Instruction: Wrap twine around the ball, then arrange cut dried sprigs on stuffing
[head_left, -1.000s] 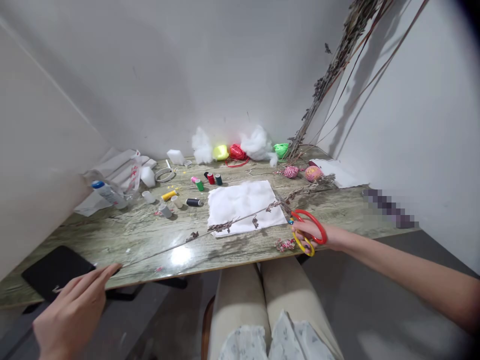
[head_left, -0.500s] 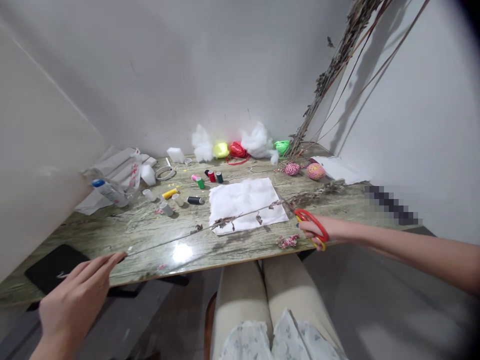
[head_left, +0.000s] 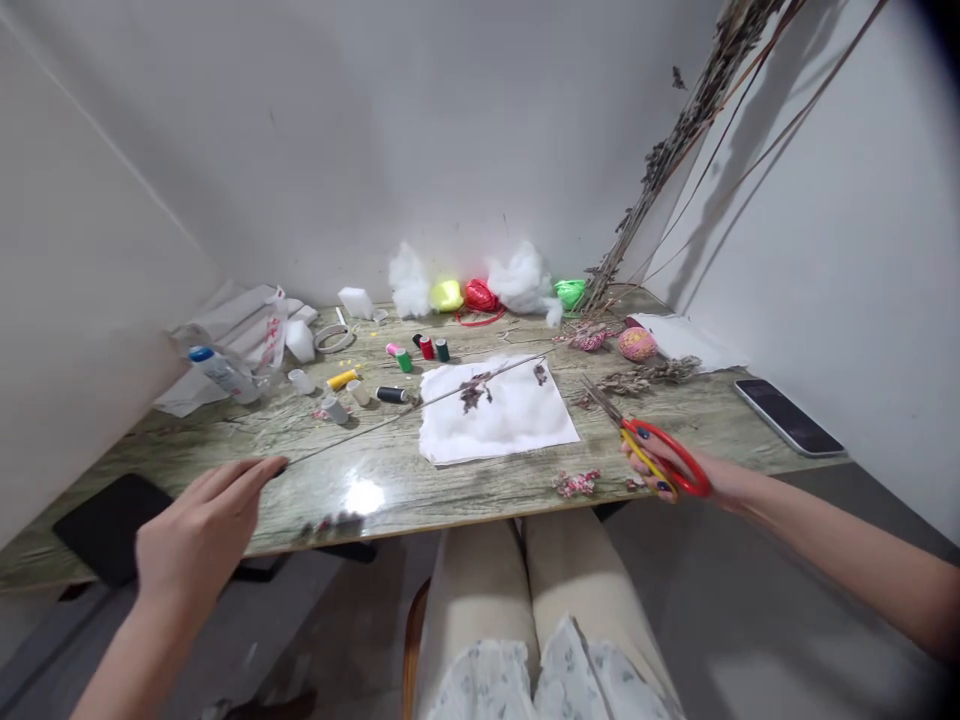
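Pinching one end of a thin dried stem [head_left: 472,388] in the left hand [head_left: 195,525], with the fingers [head_left: 251,472] pressed together and next to no gap, and stretching it slantwise over the desk [head_left: 450,497] and across a white sheet [head_left: 517,425]; cannot tell whether touching the sheet or held just above. Gripping red-and-yellow-handled scissors [head_left: 631,428] in the right hand [head_left: 670,455], with fingers curled around the handles and blades angled up and leftward, just off the sheet's right edge and well apart from the stem. Facing, just beyond the blades, a dried sprig [head_left: 645,379] on the desk. Looking out also over a phone [head_left: 791,415] near the right edge, a dark thread spool [head_left: 391,395] left of the sheet, and, farther back, white fluff [head_left: 521,277] between red yarn [head_left: 481,295] and green yarn [head_left: 570,293].
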